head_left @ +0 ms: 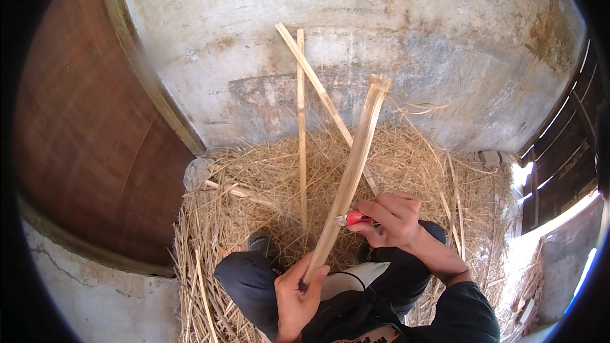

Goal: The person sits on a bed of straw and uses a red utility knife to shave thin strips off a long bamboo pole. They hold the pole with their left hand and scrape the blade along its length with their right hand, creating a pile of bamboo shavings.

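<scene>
A long piece of split bamboo [351, 174] slants up and away from me, with a node at its far end and thin shavings curling off there. My left hand [296, 300] is closed around its near end, close to my lap. In my closed right hand [395, 219] is a small red-handled cutting tool [357, 217]; its short metal end touches the bamboo's right edge above my left hand. Fingers hide most of the handle, so its exact kind is unclear.
Against the stained wall [413, 44] lean an upright bamboo strip [301, 101] and a slanting bamboo strip [321, 92]. Shavings [254, 171] cover the floor around my legs. A brown wooden panel [101, 133] stands left; dark slats [565, 159] with bright gaps stand right.
</scene>
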A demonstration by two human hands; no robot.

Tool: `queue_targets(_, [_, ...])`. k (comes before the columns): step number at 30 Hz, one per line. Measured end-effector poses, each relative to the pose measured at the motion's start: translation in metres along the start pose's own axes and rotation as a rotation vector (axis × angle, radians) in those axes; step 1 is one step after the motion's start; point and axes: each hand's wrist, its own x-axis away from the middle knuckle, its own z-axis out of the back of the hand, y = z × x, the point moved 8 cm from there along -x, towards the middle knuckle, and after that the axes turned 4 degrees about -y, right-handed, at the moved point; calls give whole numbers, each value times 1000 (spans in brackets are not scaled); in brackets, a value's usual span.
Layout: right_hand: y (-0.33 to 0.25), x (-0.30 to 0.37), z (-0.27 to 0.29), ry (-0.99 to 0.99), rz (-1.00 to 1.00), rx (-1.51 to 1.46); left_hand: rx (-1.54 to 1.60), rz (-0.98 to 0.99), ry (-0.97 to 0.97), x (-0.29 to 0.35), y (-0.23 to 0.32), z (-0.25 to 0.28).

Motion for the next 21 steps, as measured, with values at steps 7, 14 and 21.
queue_targets(7, [42, -2, 9, 88, -226, -99, 8, 82, -71, 13, -31, 0])
queue_targets(14, [100, 4, 22, 103, -482, -72, 213, 227, -179, 35, -40, -11])
queue_targets(21, [117, 26, -28, -49, -891, -1165, 134, 107, -190, 28, -26, 1])
